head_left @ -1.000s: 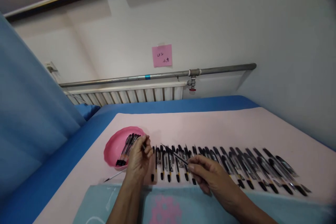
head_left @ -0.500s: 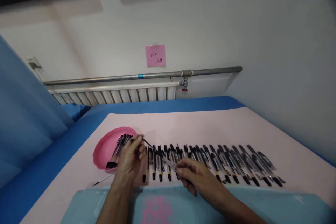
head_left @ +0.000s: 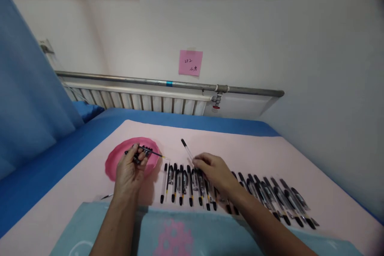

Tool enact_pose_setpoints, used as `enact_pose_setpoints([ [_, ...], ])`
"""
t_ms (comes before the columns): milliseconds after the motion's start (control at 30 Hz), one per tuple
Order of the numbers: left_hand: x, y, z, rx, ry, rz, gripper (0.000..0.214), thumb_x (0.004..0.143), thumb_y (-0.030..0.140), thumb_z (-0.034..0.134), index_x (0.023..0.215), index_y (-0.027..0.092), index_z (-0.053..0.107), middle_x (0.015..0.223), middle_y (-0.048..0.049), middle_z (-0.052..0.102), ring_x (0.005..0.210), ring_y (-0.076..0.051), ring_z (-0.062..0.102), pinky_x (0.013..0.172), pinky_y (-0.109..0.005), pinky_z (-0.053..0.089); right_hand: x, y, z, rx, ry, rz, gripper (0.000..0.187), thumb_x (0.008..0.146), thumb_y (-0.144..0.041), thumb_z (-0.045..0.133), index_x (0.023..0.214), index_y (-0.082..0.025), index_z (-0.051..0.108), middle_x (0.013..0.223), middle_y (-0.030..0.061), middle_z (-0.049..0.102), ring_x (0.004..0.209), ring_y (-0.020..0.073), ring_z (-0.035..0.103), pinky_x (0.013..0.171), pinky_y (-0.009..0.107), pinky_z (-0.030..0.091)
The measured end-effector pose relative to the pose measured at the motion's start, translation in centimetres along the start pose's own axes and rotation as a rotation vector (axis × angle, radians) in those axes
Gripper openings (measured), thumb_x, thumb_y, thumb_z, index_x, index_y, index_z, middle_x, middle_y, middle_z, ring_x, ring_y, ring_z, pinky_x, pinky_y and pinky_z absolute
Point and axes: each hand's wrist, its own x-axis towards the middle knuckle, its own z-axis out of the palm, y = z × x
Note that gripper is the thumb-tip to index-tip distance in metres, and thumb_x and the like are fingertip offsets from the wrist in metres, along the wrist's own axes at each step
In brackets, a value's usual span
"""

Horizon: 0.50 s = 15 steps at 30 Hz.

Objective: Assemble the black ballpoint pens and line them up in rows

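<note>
Over the pink bowl (head_left: pixel 112 164) is my left hand (head_left: pixel 130 168), closed on a thin dark pen refill (head_left: pixel 154 153) with a yellow band near its tip. Another black piece, perhaps a cap, sits under the same fingers. My right hand (head_left: pixel 213 168) pinches a clear pen barrel (head_left: pixel 187 150) that has a black end, tilted up and to the left. Beneath and around the right hand runs a row of pen parts (head_left: pixel 181 186), with black-ended barrels, dark refills and caps side by side. My right hand and forearm hide part of this row.
Several pens lie in the bowl, partly behind my left hand. One thin piece with a dark tip (head_left: pixel 107 197) lies left of my left forearm. A pink sheet (head_left: pixel 240 148) covers the blue surface, and a light-blue cloth (head_left: pixel 120 228) lies along the near edge.
My hands have moved apart. The left went left over the bowl with the refill; the right went up with the clear barrel, whose black end now points away. The view has tilted slightly.
</note>
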Motion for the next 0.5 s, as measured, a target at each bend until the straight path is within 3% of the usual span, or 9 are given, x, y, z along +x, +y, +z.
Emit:
enact_pose_setpoints([
  [133, 0.4, -0.2, -0.4, -0.001, 0.024, -0.004, 0.012, 0.065, 0.011, 0.064, 0.066, 0.011, 0.052, 0.057, 0.0018, 0.050, 0.045, -0.004, 0.044, 0.037, -0.013, 0.034, 5.2, -1.0, 3.1, -0.080, -0.030, 0.090, 0.013, 0.074, -0.024, 0.050, 0.071, -0.014, 0.059, 0.058, -0.0010, 0.056, 0.045, 0.0081, 0.049, 0.045, 0.020, 0.038],
  [267, 0.7, -0.3, -0.6, -0.012, 0.049, 0.003, 0.012, 0.064, 0.012, 0.065, 0.067, 0.011, 0.053, 0.058, 0.0013, 0.052, 0.044, -0.004, 0.043, 0.035, -0.013, 0.033, 9.1, 0.1, 6.0, -0.167, -0.044, 0.156, 0.009, 0.073, -0.017, 0.049, 0.077, -0.013, 0.056, 0.052, -0.0018, 0.054, 0.038, 0.0078, 0.047, 0.039, 0.018, 0.036],
  [400, 0.5, -0.2, -0.4, -0.020, 0.038, 0.014, 0.012, 0.064, 0.012, 0.065, 0.066, 0.011, 0.053, 0.057, 0.0012, 0.052, 0.043, -0.004, 0.044, 0.035, -0.013, 0.034, 11.1, 1.6, 7.8, -0.279, -0.020, 0.150, 0.021, 0.073, -0.015, 0.048, 0.093, -0.015, 0.053, 0.052, -0.0018, 0.056, 0.043, 0.0102, 0.052, 0.042, 0.018, 0.035],
  [500, 0.4, -0.2, -0.3, -0.007, 0.053, 0.010, 0.013, 0.063, 0.013, 0.067, 0.065, 0.011, 0.053, 0.057, 0.0009, 0.052, 0.044, -0.005, 0.046, 0.036, -0.014, 0.035, 11.6, 2.1, 8.6, -0.375, -0.002, 0.098, 0.017, 0.071, -0.014, 0.050, 0.087, -0.016, 0.055, 0.062, 0.0013, 0.060, 0.054, 0.0117, 0.055, 0.048, 0.019, 0.035],
])
